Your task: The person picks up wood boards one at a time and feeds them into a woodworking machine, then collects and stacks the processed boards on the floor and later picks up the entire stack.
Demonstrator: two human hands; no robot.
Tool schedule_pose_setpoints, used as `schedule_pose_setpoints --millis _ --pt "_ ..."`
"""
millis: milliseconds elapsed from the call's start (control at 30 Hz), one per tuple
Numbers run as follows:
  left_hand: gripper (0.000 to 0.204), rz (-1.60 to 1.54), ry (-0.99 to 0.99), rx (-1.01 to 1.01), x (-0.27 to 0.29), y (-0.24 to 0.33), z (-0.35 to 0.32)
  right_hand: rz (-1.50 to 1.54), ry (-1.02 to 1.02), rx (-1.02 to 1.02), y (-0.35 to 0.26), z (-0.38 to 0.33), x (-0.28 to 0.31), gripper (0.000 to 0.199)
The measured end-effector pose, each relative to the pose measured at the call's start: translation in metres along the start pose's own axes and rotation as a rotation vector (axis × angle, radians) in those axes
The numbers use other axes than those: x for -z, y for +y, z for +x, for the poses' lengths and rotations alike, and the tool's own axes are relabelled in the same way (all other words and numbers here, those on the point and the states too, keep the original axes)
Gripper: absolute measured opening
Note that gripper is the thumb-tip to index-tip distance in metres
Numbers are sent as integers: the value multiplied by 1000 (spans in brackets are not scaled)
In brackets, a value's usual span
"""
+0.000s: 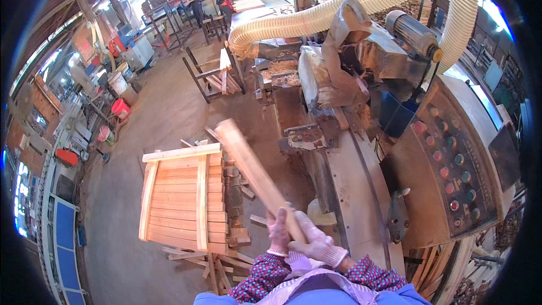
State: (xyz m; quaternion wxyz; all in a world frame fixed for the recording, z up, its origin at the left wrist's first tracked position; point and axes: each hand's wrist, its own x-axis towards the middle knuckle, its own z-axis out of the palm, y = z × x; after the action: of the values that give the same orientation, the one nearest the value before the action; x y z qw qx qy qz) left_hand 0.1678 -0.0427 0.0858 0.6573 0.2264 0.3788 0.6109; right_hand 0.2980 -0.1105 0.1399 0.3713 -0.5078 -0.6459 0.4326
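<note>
Here, your left hand (278, 232) and right hand (317, 242) both curl around the near end of a board (255, 174), which points away from you between the plank stack (176, 203) and the machine (355, 192); on the floor (144, 118) to your left stands a red bucket (120, 109), its contents too small to tell

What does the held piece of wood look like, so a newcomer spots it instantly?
From the big button panel, look left to the stack of boards. Just right of that stack, a pale plank slants up and left from the person's left grip and right grip. Unlike the stacked boards, it is held up alone.
</note>
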Motion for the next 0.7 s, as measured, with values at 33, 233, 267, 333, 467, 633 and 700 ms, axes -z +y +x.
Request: schedule_pose_setpoints --millis 33,233,267,333,467,633,700 --pt "46 -45 -3 49 -20 -8 -14 -183 91 -128 1 -25 6 87" --pt "43 127 -180 206 -47 -34 -17 -373 464 -606 35 -178 24 74" --pt "38 137 -190 177 -44 -38 -12 -498 493 -618 53 -203 22 72" --pt "37 176 -188 176 -50 -40 -8 -1019 480 -353 100 -232 19 68" --pt "30 159 -115 257 -49 -29 0 -1296 414 -360 101 -121 72 63" --pt "25 175 -68 229 -42 -27 9 -1288 531 -241 185 35 165 52" --pt "23 75 -93 160 -35 -29 21 -1398 568 -156 214 58 187 51"
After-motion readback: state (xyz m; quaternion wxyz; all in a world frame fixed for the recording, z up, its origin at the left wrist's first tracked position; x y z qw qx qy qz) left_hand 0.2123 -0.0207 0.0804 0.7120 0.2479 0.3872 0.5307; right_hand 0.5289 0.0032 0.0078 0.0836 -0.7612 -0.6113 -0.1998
